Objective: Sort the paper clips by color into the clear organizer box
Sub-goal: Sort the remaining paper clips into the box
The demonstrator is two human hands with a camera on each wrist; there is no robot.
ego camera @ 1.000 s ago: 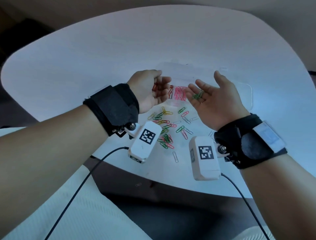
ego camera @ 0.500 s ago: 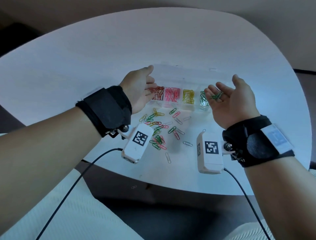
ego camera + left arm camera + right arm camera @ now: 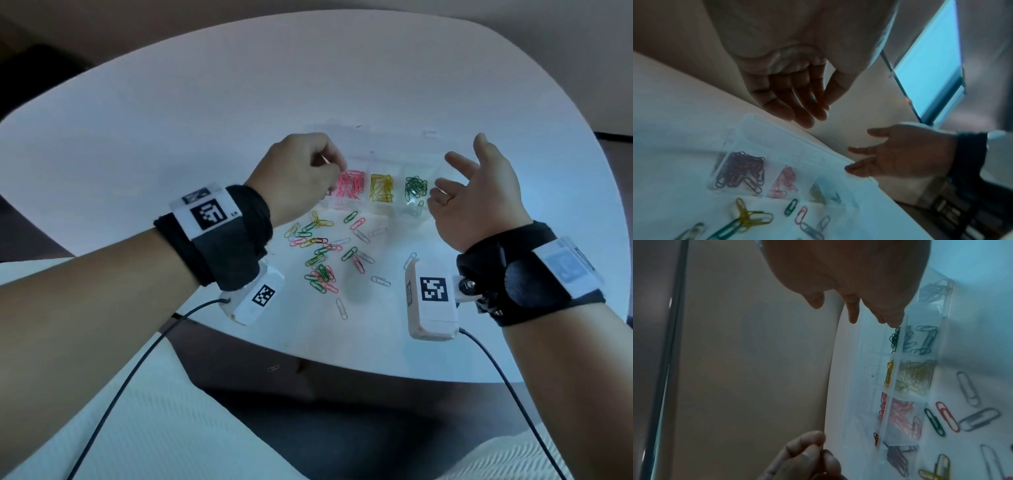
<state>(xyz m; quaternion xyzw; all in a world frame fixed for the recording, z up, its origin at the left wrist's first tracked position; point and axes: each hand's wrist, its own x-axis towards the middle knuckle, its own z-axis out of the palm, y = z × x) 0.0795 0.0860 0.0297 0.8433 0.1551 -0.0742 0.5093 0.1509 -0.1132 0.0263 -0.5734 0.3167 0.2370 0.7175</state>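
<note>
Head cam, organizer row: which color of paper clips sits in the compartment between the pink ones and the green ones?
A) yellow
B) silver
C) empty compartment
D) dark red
A. In the clear plastic organizer box, the yellow paper clips fill the compartment directly between the pink paper clips and the green paper clips.

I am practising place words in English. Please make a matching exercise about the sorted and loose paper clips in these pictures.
1 pink clips
2 yellow clips
3 green clips
4 loose clips

a on the table, in front of the box
b nearest the right hand
c between pink and green
d nearest the left hand

Pairs: 1-d, 2-c, 3-b, 4-a
</note>
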